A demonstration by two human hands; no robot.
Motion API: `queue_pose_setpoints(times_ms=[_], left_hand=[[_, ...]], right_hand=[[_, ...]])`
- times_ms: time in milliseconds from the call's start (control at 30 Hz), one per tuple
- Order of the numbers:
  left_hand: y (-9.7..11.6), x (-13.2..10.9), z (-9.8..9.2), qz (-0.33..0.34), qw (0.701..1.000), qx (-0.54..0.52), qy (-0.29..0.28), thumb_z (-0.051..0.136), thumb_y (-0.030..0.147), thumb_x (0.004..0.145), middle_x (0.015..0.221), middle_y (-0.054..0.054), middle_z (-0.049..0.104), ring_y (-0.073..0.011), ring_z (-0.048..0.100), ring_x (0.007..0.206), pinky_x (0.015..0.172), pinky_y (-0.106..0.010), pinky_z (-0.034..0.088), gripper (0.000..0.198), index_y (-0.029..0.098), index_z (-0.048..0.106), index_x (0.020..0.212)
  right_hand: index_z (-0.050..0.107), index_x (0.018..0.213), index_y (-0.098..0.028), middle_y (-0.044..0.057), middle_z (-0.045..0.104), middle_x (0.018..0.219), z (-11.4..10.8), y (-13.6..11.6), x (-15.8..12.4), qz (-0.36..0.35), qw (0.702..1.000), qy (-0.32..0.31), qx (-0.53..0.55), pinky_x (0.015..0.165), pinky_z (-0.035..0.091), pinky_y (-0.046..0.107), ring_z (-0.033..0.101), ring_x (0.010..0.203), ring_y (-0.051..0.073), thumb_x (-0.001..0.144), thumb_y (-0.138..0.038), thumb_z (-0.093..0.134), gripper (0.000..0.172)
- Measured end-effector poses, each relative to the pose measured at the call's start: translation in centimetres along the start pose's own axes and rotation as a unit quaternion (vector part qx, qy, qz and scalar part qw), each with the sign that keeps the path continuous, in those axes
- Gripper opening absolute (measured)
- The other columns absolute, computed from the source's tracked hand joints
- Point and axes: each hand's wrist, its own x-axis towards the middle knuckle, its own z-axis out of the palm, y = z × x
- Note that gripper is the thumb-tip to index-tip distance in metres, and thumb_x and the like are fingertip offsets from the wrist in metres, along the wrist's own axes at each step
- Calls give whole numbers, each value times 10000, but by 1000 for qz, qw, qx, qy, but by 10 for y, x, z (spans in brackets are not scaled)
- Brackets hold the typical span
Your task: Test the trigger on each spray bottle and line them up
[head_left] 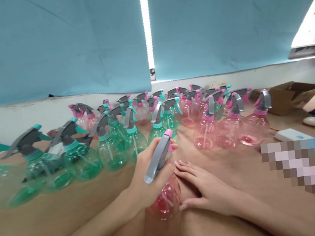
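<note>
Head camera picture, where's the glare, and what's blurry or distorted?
Head view: glare in the bright gap between the blue curtains and at the upper right; head view: the leftmost green spray bottle looks smeared and stretched; head view: the pink spray bottle in the left hand blurs toward its base; head view: blocky pixels cover part of the lower right.

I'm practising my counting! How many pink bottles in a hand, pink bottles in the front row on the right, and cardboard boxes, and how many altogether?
Pink bottle in the left hand: 1
Front-row pink bottles on the right: 3
Cardboard box: 1
Total: 5
</note>
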Motion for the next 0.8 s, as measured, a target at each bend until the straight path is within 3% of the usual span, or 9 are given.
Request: queue_pose_setpoints(times_ms=[133,367,600,800], left_hand=[[3,1,-1,-5,1000,5,2,499,127,816,1054,-50,651,-159,615,829,735,-304,467,222,176,536,1030],[4,0,-1,-20,1000,22,5,494,148,792,1006,-50,666,-131,552,662,688,-315,463,253,156,559,1036],[6,1,-1,-16,999,33,3,480,143,792,1062,-67,654,-155,585,737,718,-331,464,263,154,578,1035],[4,1,0,-15,1000,22,-1,490,137,792,1049,-50,647,-112,530,621,654,-304,452,243,167,556,1023]], right_hand=[[407,1468,-155,130,295,1563,1,2,0,-1,1000,4,1,1179,221,523,234,1448,335,777,-706,604,905],[397,1474,-160,131,297,1562,2,2,0,-8,1000,5,0,1178,220,526,234,1448,334,791,-696,595,891],[404,1469,-141,136,288,1565,0,0,0,1,1000,-6,-7,1182,211,520,227,1451,331,787,-724,570,912],[408,1467,-150,143,294,1562,-1,-1,0,1,1000,-5,-4,1178,214,530,234,1448,337,781,-732,568,914]])
